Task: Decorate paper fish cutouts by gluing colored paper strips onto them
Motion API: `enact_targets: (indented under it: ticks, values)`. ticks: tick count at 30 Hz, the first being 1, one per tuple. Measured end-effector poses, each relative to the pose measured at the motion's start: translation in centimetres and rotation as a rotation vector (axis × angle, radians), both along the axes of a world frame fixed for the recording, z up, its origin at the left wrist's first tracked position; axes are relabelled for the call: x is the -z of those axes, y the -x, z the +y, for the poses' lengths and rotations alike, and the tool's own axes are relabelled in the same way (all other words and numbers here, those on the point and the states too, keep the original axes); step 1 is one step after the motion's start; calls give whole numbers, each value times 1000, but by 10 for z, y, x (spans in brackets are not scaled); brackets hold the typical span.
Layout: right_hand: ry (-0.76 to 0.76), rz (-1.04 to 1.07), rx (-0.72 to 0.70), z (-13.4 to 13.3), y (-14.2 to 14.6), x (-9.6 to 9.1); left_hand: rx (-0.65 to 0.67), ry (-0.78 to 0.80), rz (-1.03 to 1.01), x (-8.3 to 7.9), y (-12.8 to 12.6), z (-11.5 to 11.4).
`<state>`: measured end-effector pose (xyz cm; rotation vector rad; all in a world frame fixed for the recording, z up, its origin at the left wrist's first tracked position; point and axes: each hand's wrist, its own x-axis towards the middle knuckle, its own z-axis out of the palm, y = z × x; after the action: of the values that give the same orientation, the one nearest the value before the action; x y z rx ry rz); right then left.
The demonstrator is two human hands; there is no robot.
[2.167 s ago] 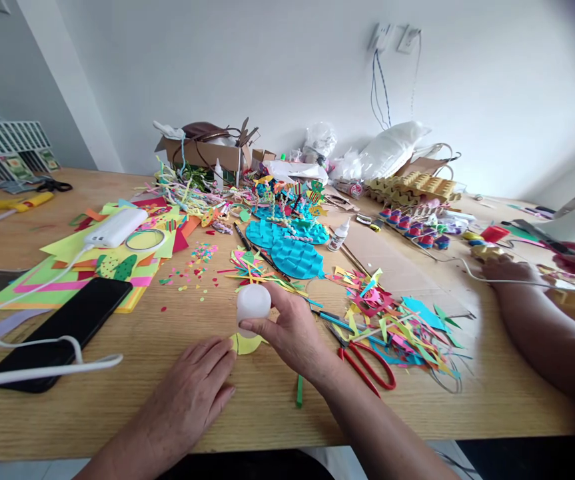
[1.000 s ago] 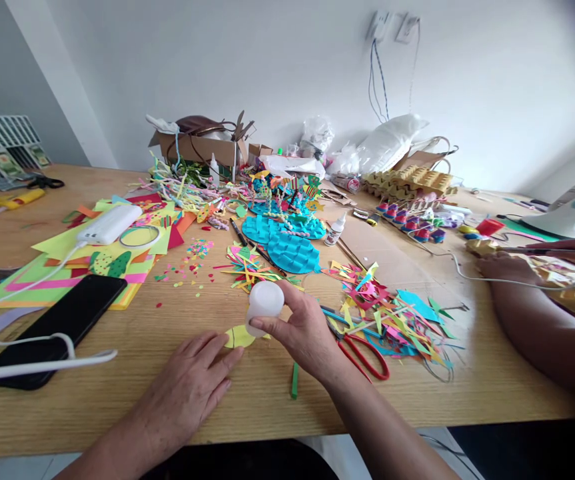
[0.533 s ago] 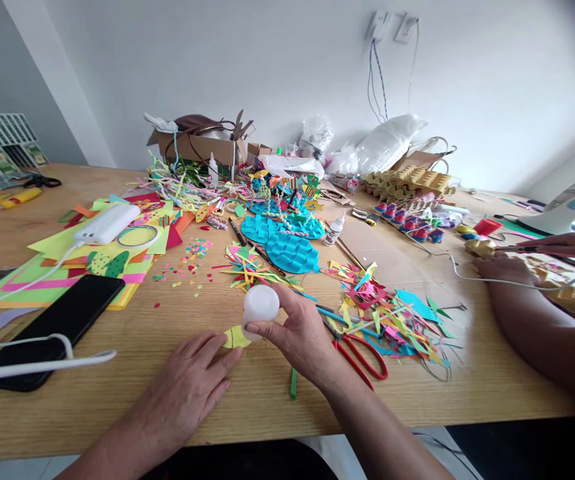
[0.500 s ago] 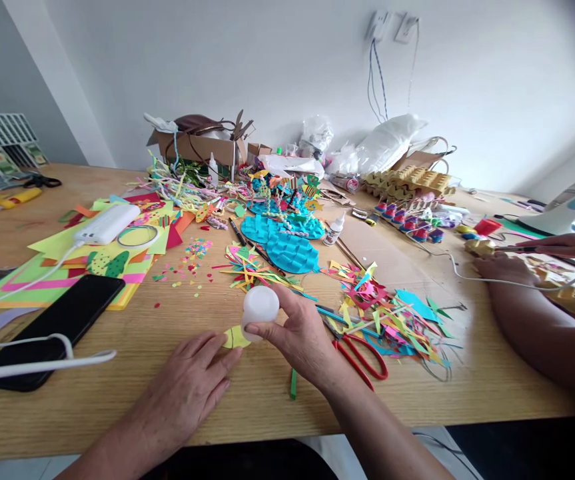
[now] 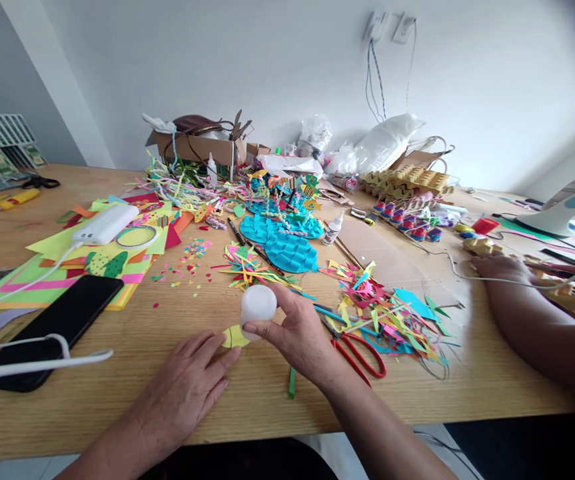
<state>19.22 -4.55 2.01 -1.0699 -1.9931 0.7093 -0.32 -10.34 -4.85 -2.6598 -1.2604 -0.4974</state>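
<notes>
My right hand point(image 5: 300, 337) grips a white glue bottle point(image 5: 258, 307), tipped with its round base up; its nozzle is hidden. Below the bottle lies a small yellow paper cut-out point(image 5: 235, 337) with dark curved lines, partly covered. My left hand point(image 5: 194, 373) lies on the table, fingers stretched out, two fingertips pressing the cut-out's left end. To the right of my right hand are red-handled scissors point(image 5: 362, 353), their blades partly under paper scraps. A narrow green paper strip point(image 5: 292, 383) lies just below that hand.
Coloured paper scraps point(image 5: 392, 317) spread to the right. A blue egg-carton piece point(image 5: 292, 252) and another glue bottle point(image 5: 334, 229) stand beyond. At left are a black phone point(image 5: 62, 327), a power bank point(image 5: 104, 225) and coloured sheets. At right, another person's arm point(image 5: 522, 313) rests by cartons.
My two hands, the bottle and the cut-out hold almost the same position. On the right, the other person's far hand has moved slightly away and lower.
</notes>
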Motion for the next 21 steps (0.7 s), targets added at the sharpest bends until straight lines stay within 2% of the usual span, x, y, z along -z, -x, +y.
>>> enact_targets:
  ticks: [4,11,16,21]
  values:
    - [-3,-15,49,3,-1,-1,0,0,-6,1,0,0]
    - [-13,35,-19,3,8,1,-3,26,11,1,1,0]
    - [11,2,24,6,8,1,-26,29,-2,0,0,-1]
    - [2,-22,15,9,21,1,-30,26,8,4,1,-1]
